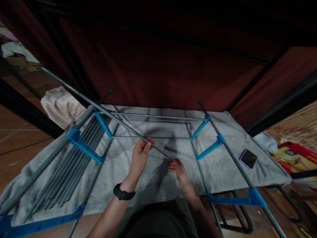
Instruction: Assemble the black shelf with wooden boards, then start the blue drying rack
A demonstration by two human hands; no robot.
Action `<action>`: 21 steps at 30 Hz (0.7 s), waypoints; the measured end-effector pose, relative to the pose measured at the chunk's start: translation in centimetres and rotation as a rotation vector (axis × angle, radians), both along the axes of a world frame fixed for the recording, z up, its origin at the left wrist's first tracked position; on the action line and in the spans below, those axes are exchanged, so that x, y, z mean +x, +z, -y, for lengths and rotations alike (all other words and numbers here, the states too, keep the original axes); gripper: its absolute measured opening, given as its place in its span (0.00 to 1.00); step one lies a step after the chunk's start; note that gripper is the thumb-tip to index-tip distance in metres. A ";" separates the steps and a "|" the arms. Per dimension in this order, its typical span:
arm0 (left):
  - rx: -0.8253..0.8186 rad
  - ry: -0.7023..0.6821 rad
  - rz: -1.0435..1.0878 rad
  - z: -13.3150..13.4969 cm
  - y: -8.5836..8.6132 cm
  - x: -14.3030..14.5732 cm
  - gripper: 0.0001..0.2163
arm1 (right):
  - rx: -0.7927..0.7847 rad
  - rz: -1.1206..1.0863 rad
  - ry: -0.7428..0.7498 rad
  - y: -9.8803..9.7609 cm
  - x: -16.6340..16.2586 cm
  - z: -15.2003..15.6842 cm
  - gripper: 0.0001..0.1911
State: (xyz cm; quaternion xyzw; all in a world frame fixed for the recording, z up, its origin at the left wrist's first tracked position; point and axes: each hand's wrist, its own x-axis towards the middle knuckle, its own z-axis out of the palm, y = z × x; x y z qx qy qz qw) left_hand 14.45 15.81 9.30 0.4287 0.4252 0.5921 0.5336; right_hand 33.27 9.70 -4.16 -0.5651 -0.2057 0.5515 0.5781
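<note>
My left hand (143,148) pinches a long thin grey metal tube (119,120), which slants from the upper left down to the middle. At the tube's lower end my right hand (177,168) has its fingertips closed on the tip. Around both hands stands a partly built rack frame of grey tubes with blue plastic brackets, one bracket (85,147) on the left and another bracket (210,147) on the right. Two crossbars span the far side, the upper crossbar (158,116) running just behind the held tube. A dark band sits on my left wrist.
Several loose grey tubes (71,162) lie side by side on the grey cloth (153,178) at left. A phone (248,159) rests on the cloth at right. Behind rises a dark red panel (158,76). A red and yellow package (297,157) is at far right, striped fabric (61,104) at far left.
</note>
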 end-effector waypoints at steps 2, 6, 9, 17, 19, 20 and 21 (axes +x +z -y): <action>-0.003 -0.007 -0.008 0.0 0.0 0.1 0.14 | 0.009 0.050 0.046 0.2 -0.4 0.2 0.18; -0.012 -0.029 -0.038 0.2 -0.2 0.3 0.13 | -0.004 0.079 0.132 0.7 -0.8 0.3 0.20; 0.012 -0.043 -0.070 0.4 -0.2 0.5 0.12 | -0.044 0.090 0.185 0.6 -1.1 0.1 0.18; 0.159 -0.036 -0.224 0.8 0.7 -0.2 0.10 | -0.028 0.149 0.272 -0.4 -1.9 -0.5 0.09; 0.177 -0.016 -0.280 0.7 0.6 -0.8 0.11 | -0.031 0.156 0.270 -0.3 -1.8 -0.6 0.09; 0.184 -0.001 -0.306 0.6 0.5 -1.1 0.12 | -0.034 0.159 0.270 -0.2 -1.7 -0.6 0.10; 0.192 0.014 -0.337 0.5 0.4 -1.5 0.12 | -0.036 0.162 0.274 0.0 -1.5 -0.6 0.11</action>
